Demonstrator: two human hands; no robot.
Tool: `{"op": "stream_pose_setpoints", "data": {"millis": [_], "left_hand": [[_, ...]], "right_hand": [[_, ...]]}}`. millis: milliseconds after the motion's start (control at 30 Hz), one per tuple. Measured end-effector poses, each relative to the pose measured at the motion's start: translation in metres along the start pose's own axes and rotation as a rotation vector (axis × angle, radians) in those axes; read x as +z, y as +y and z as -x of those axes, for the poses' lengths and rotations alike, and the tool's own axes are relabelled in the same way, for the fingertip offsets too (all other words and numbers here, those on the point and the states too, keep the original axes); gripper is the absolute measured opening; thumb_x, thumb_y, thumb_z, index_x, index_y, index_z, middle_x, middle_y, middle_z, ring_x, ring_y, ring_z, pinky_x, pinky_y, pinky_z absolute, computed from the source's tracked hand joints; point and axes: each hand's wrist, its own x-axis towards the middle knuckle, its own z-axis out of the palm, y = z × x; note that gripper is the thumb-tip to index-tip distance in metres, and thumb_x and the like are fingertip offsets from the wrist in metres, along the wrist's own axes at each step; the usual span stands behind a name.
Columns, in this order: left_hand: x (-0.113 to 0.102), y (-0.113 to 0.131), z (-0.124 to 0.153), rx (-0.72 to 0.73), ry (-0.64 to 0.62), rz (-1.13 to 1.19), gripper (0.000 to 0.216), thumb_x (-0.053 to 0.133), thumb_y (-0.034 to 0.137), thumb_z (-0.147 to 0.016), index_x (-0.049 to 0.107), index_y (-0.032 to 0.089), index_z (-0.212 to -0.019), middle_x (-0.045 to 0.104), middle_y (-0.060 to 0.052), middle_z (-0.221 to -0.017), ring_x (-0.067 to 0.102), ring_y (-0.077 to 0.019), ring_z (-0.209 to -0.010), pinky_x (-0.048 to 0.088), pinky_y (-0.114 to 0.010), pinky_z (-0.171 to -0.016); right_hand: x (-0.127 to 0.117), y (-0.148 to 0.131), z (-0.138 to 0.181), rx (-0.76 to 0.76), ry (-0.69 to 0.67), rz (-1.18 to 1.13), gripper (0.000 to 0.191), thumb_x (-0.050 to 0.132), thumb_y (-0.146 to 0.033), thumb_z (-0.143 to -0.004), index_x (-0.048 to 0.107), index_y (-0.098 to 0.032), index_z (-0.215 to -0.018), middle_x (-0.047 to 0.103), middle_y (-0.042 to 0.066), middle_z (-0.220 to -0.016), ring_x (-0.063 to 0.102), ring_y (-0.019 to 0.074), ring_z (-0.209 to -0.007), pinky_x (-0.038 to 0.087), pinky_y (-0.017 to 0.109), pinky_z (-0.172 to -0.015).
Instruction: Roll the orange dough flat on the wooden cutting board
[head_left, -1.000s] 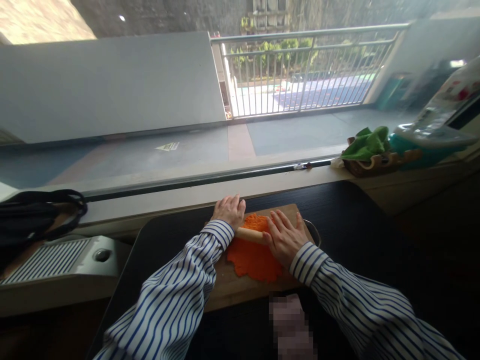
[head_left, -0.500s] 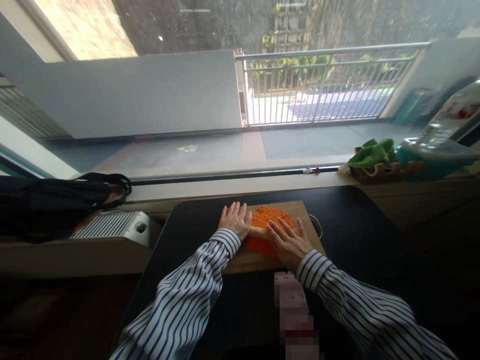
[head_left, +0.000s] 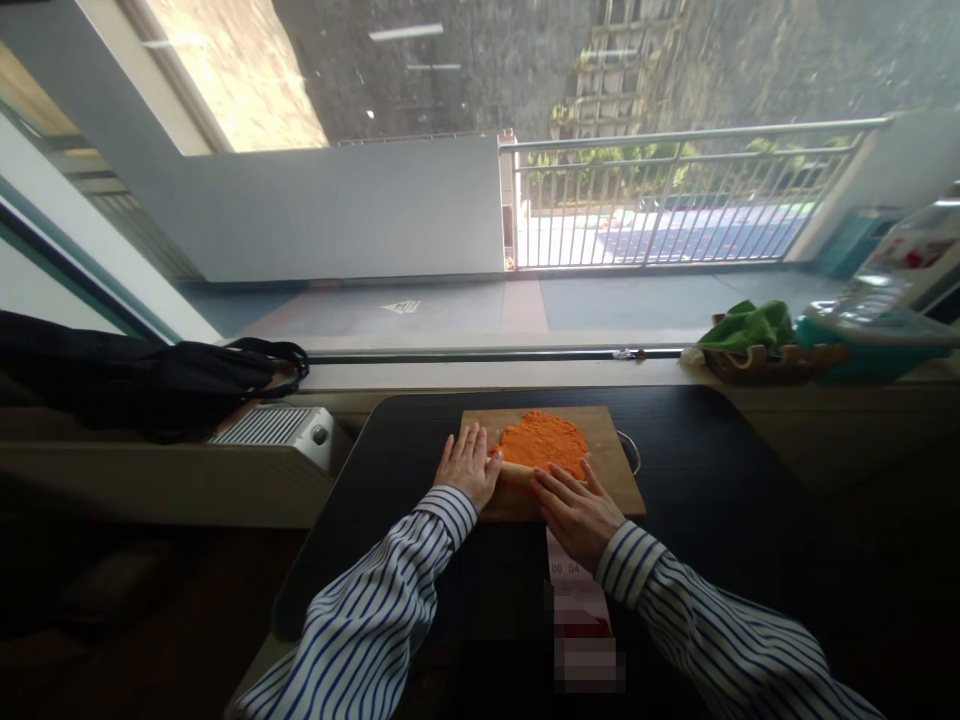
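Note:
A pale wooden rolling pin (head_left: 517, 474) lies crosswise over the near part of a wooden board (head_left: 616, 485). My left hand (head_left: 466, 468) rests flat on the pin's left end, fingers stretched out. At its right end, my right hand (head_left: 581, 508) lies with extended fingers over the pin, palm downward. Just beyond the pin spreads a flattened, rough-edged sheet of orange dough (head_left: 544, 442). Both palms hide the pin's ends. Neither hand is wrapped round it.
The board lies on a dark table (head_left: 712, 480), its metal handle (head_left: 631, 450) at the right. A pink paper strip (head_left: 574, 590) is near me. Beyond are a radiator (head_left: 277, 428), a black bag (head_left: 187, 385), and a sill holding a green cloth (head_left: 754, 325) and a teal basin (head_left: 870, 345).
Both hands have rolled the pin toward me, to the near side of the orange dough. More of the dough shows beyond the pin. My view has shifted slightly.

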Motion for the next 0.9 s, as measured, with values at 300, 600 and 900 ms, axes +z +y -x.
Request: {"op": "stream_pose_setpoints", "data": {"millis": [300,600,900], "left_hand": [[0.005,-0.012,0.040,0.099,0.178,0.026,0.054,0.026,0.044,-0.089,0.046,0.010,-0.125,0.049,-0.014,-0.129,0.041,-0.0264,-0.121,0.030,-0.046,-0.102],[-0.005,-0.034,0.054,0.279,0.248,0.070,0.031,0.049,0.034,-0.083,0.058,0.017,-0.107,0.064,-0.008,-0.107,0.056,-0.0227,-0.100,0.045,-0.038,-0.082],[-0.013,-0.019,0.061,0.420,0.362,0.097,0.023,0.049,0.036,-0.084,0.062,0.020,-0.094,0.069,-0.003,-0.088,0.059,-0.0194,-0.080,0.041,-0.037,-0.074]], "right_hand": [[0.006,-0.004,0.013,-0.084,0.090,-0.062,0.037,0.042,-0.018,-0.085,0.052,-0.017,-0.120,0.054,0.008,-0.124,0.048,0.0212,-0.113,0.038,0.039,-0.095],[0.003,-0.007,0.008,0.000,0.084,-0.057,0.031,0.046,-0.018,-0.085,0.054,-0.017,-0.115,0.060,0.008,-0.115,0.052,0.0209,-0.104,0.041,0.034,-0.085],[-0.001,0.009,0.018,-0.001,0.095,-0.029,0.028,0.049,-0.018,-0.085,0.055,-0.016,-0.112,0.064,0.008,-0.101,0.056,0.0191,-0.090,0.042,0.032,-0.080]]}}
